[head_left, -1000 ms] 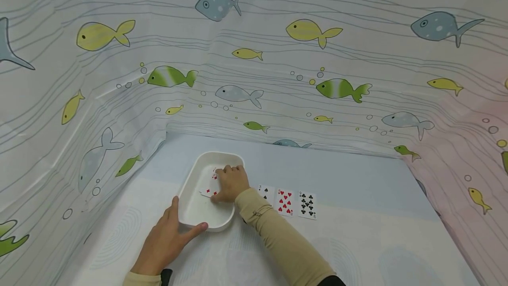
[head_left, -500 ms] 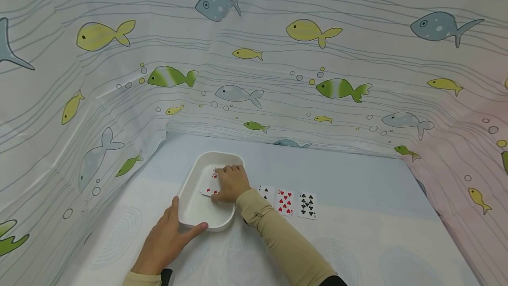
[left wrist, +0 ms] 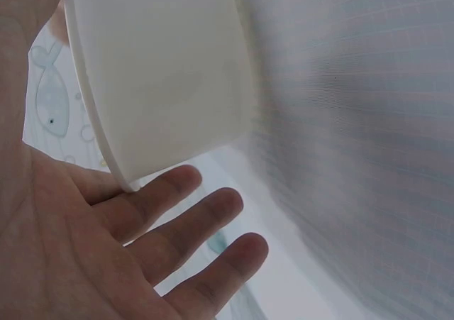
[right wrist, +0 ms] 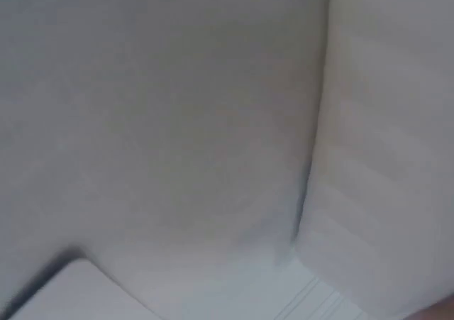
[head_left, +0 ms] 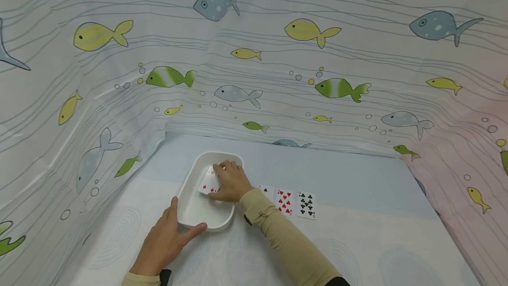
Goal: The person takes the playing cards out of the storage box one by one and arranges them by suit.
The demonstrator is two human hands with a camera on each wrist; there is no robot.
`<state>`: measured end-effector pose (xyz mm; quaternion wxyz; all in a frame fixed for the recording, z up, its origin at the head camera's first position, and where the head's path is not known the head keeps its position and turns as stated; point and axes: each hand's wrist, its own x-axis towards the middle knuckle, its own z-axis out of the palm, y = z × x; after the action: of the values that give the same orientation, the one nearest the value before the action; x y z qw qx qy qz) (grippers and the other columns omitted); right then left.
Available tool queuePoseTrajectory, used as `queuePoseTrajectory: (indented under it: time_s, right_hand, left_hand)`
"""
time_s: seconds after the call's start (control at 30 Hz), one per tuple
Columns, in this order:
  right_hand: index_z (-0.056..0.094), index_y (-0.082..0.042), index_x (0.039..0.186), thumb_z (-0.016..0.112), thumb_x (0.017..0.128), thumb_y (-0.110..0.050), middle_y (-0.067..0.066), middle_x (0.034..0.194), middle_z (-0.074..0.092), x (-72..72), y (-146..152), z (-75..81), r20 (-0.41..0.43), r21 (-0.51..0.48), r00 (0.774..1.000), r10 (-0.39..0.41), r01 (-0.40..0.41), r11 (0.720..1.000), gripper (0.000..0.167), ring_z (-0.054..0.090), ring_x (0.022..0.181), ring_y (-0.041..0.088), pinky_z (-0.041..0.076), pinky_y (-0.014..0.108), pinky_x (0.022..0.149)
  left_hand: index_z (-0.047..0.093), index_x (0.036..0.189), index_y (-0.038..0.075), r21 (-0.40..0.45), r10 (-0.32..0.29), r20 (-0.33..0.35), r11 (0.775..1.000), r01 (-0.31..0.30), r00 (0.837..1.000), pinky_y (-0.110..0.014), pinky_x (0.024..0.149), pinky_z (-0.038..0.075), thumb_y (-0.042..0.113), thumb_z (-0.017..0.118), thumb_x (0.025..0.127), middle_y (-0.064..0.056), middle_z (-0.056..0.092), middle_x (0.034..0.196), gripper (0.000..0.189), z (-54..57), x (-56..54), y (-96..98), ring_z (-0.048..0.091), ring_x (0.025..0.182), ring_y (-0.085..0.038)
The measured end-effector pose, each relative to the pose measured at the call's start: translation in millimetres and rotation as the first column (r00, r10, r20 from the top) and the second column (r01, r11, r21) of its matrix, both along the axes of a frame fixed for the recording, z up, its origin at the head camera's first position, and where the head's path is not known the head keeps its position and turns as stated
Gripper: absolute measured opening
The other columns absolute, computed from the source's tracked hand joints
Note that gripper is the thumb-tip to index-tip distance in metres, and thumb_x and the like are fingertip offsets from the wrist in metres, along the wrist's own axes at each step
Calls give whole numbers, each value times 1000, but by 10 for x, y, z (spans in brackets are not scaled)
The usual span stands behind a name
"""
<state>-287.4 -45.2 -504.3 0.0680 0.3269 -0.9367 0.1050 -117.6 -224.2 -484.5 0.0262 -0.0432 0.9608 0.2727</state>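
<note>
A white plastic tub (head_left: 210, 216) with rounded corners stands on the table. My left hand (head_left: 162, 242) holds its near left corner, the thumb lying over the near rim. In the left wrist view, the tub's outer wall (left wrist: 163, 72) shows, with several fingers spread loosely beside it. Inside the tub, my right hand (head_left: 232, 183) pinches a playing card (head_left: 208, 184) with red diamonds, thumb at the near edge and fingers at the far one. Part of that card is hidden under the hand. The right wrist view shows mostly blurred white surfaces and a pale corner.
Right of the tub lie face-up cards in a row: a spades card (head_left: 267, 190) partly covered by the sleeve (head_left: 274, 228), an eight of hearts (head_left: 285, 201) and a nine of clubs (head_left: 307, 205). Fish-printed sheeting (head_left: 278, 69) walls in the table (head_left: 357, 233).
The right hand's fingers have shifted slightly, and the diamonds card has moved a little left and turned with them. The left hand and the tub stay about where they were.
</note>
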Motion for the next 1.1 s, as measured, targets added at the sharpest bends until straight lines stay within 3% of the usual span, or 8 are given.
queuePoseTrajectory:
  time_s: [0.17, 0.37, 0.57, 0.8, 1.1]
  right_hand:
    - [50, -16, 148, 80, 76, -60, 8, 132, 52, 34, 57, 102, 33, -66, 999, 26, -24, 998, 89, 50, 118, 21, 47, 36, 99]
    - [48, -16, 150, 81, 77, -56, 8, 135, 49, 111, 148, 210, 63, -134, 996, 64, -55, 989, 90, 48, 121, 22, 47, 31, 100]
    - [48, -14, 150, 82, 76, -54, 8, 138, 48, 208, 299, 347, 38, -190, 996, 87, -78, 979, 91, 46, 121, 21, 46, 31, 100]
    - [47, -16, 151, 81, 78, -51, 3, 139, 47, 347, 513, 497, 44, -208, 990, 136, -124, 970, 88, 43, 117, 16, 47, 25, 94]
    - [48, -17, 149, 82, 76, -46, 3, 136, 48, 492, 876, 624, 35, -226, 983, 182, -169, 959, 85, 43, 118, 16, 49, 28, 94]
  left_hand:
    - [10, 157, -10, -8, -3, -36, 1000, 3, 999, -65, 99, 42, 75, 62, 85, -35, 37, 149, 123, 1, 15, -5, 48, 128, -54]
    - [9, 158, -9, -4, 0, -13, 1000, 0, 1000, -65, 102, 40, 78, 60, 84, -34, 36, 151, 125, -8, 19, -16, 46, 129, -54]
    - [8, 159, -7, 4, 6, 8, 1000, -6, 1000, -64, 102, 41, 79, 61, 83, -33, 35, 152, 126, -10, 15, -16, 46, 130, -53]
    - [4, 158, -7, 6, 13, 39, 1000, -14, 999, -65, 103, 39, 78, 62, 83, -34, 33, 152, 128, -1, 16, -16, 45, 131, -53]
    - [4, 159, -6, 10, 23, 50, 1000, -24, 998, -65, 103, 39, 80, 62, 81, -34, 32, 152, 130, -1, 2, 0, 44, 131, -53]
